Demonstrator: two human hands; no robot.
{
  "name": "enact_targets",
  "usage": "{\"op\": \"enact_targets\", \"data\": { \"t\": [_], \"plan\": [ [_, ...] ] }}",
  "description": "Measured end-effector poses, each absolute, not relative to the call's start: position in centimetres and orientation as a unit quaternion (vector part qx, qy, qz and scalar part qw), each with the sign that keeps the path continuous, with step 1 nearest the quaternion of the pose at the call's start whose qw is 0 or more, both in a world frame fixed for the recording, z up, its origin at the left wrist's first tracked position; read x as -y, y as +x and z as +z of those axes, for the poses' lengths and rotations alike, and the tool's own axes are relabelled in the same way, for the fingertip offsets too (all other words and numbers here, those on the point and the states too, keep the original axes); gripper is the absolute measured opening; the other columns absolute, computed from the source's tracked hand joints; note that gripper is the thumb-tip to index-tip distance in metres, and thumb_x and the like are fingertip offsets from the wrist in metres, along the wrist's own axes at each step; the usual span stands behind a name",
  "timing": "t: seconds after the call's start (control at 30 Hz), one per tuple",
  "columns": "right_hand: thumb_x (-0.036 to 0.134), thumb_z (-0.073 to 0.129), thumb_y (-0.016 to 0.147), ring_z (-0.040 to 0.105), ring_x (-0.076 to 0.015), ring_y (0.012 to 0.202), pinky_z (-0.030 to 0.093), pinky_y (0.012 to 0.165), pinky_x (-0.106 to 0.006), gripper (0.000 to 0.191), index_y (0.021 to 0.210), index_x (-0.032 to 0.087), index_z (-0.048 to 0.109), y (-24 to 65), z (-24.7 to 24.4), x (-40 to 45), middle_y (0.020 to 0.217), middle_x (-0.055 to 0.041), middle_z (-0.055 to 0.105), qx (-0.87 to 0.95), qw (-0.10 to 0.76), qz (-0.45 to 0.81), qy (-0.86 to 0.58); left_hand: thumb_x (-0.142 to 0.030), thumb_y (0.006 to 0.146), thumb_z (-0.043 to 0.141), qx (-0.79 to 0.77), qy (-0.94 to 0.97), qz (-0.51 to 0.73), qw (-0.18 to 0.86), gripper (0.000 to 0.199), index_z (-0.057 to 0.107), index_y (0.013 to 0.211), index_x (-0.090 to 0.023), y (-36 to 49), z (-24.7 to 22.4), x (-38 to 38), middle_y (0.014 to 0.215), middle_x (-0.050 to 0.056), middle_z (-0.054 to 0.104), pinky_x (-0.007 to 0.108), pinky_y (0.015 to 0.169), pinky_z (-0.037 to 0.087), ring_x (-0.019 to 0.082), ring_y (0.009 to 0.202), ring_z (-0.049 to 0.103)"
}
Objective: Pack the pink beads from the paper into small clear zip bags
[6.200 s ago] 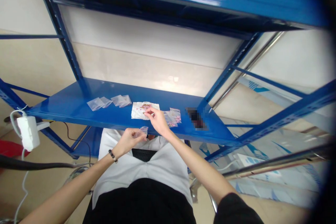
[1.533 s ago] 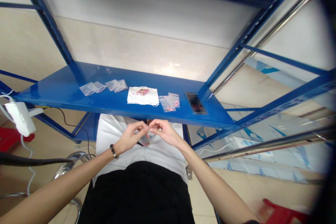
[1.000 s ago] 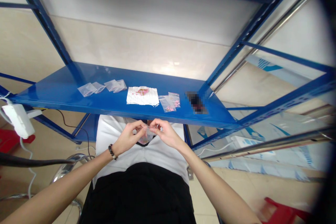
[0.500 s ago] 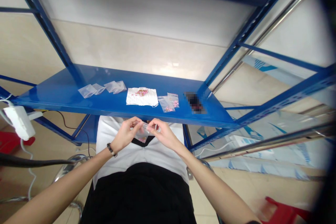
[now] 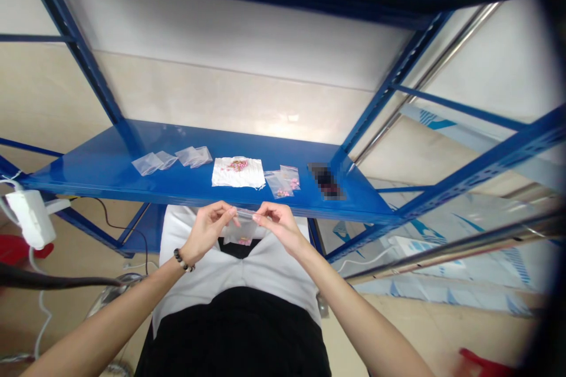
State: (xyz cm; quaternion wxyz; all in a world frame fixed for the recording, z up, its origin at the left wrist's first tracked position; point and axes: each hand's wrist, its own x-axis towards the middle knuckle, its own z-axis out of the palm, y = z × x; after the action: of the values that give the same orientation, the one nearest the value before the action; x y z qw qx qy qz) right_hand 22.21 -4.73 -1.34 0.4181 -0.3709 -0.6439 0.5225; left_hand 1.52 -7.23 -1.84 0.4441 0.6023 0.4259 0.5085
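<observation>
A clear plastic bag (image 5: 239, 230) with small pink and yellow pieces at its bottom hangs between my hands, in front of the shelf edge. My left hand (image 5: 211, 225) pinches its upper left corner, and my right hand (image 5: 280, 225) pinches the upper right one. Beyond them on the blue shelf lies a white cloth (image 5: 237, 178) bearing a small heap of pink pieces (image 5: 237, 165). Two filled clear bags (image 5: 279, 184) overlap just right of the cloth. On its left are flat clear bags (image 5: 193, 156) and more flat bags (image 5: 147, 164), with no pieces visible in them.
A blurred-out dark object (image 5: 326, 181) lies at the right of the blue shelf (image 5: 110, 153). Blue uprights stand at both ends. A white power strip (image 5: 30, 218) with cables is at the far left, and a red stool (image 5: 481, 365) shows at lower right.
The bag between my hands now hangs flatter and more upright, its top edge stretched out. My hands are slightly farther apart. The whole view has shifted, with the shelf appearing a little lower.
</observation>
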Motion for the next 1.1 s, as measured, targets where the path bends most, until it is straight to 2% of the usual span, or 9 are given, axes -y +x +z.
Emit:
{"op": "enact_targets", "data": {
  "t": [0.1, 0.3, 0.5, 0.7, 0.97, 1.1],
  "plan": [
    [0.038, 0.071, 0.081, 0.05, -0.0134, 0.066, 0.039, 0.062, -0.025, 0.025, 0.072, 0.017, 0.063, 22.3, -0.9, 4.5, 0.07, -0.0006, 0.057, 0.654, 0.4, 0.537, -0.353, -0.04, 0.09, 0.06, -0.417, 0.612, 0.496, 0.454, 0.028, 0.065, 0.08, -0.015, 1.4, -1.8, 7.1, 0.075, 0.006, 0.072, 0.027, 0.069, 0.045, 0.016, 0.07, 0.061],
    [0.04, 0.063, 0.087, 0.056, -0.0153, 0.077, 0.044, 0.071, -0.027, 0.023, 0.087, 0.017, 0.066, 21.2, -0.8, 5.8, 0.084, -0.0031, 0.063, 0.674, 0.37, 0.552, -0.323, -0.043, 0.09, 0.059, -0.411, 0.614, 0.488, 0.466, 0.031, 0.066, 0.082, -0.015, 1.8, -2.5, 7.8, 0.077, 0.006, 0.071, 0.027, 0.068, 0.048, 0.018, 0.071, 0.064],
    [0.042, 0.064, 0.087, 0.055, -0.0139, 0.068, 0.041, 0.063, -0.025, 0.026, 0.079, 0.017, 0.065, 21.1, -1.2, 5.9, 0.073, -0.0016, 0.063, 0.683, 0.353, 0.551, -0.324, -0.041, 0.092, 0.056, -0.378, 0.649, 0.437, 0.495, 0.026, 0.063, 0.086, -0.016, 2.2, -2.3, 8.1, 0.079, 0.005, 0.071, 0.029, 0.076, 0.047, 0.018, 0.076, 0.065],
    [0.041, 0.065, 0.085, 0.054, -0.0122, 0.06, 0.038, 0.058, -0.024, 0.027, 0.078, 0.016, 0.062, 21.0, -1.2, 5.2, 0.067, -0.0012, 0.063, 0.652, 0.346, 0.6, -0.308, -0.042, 0.093, 0.055, -0.319, 0.644, 0.405, 0.566, 0.03, 0.061, 0.081, -0.015, 2.1, -2.4, 6.5, 0.069, 0.004, 0.067, 0.028, 0.072, 0.046, 0.017, 0.07, 0.063],
    [0.043, 0.068, 0.083, 0.046, -0.0098, 0.056, 0.033, 0.055, -0.023, 0.029, 0.077, 0.015, 0.064, 21.3, -0.9, 6.7, 0.063, 0.0012, 0.057, 0.693, 0.325, 0.566, -0.307, -0.039, 0.092, 0.058, -0.322, 0.673, 0.396, 0.535, 0.027, 0.063, 0.079, -0.015, 1.0, -1.5, 8.5, 0.071, 0.004, 0.068, 0.029, 0.077, 0.046, 0.017, 0.072, 0.063],
    [0.043, 0.069, 0.082, 0.047, -0.0108, 0.06, 0.036, 0.058, -0.024, 0.029, 0.075, 0.015, 0.065, 22.5, -0.9, 5.7, 0.065, 0.0006, 0.057, 0.722, 0.324, 0.522, -0.32, -0.039, 0.092, 0.057, -0.336, 0.687, 0.393, 0.511, 0.029, 0.062, 0.077, -0.015, 0.9, -1.4, 8.1, 0.069, 0.004, 0.068, 0.028, 0.074, 0.046, 0.016, 0.069, 0.063]
  ]
}}
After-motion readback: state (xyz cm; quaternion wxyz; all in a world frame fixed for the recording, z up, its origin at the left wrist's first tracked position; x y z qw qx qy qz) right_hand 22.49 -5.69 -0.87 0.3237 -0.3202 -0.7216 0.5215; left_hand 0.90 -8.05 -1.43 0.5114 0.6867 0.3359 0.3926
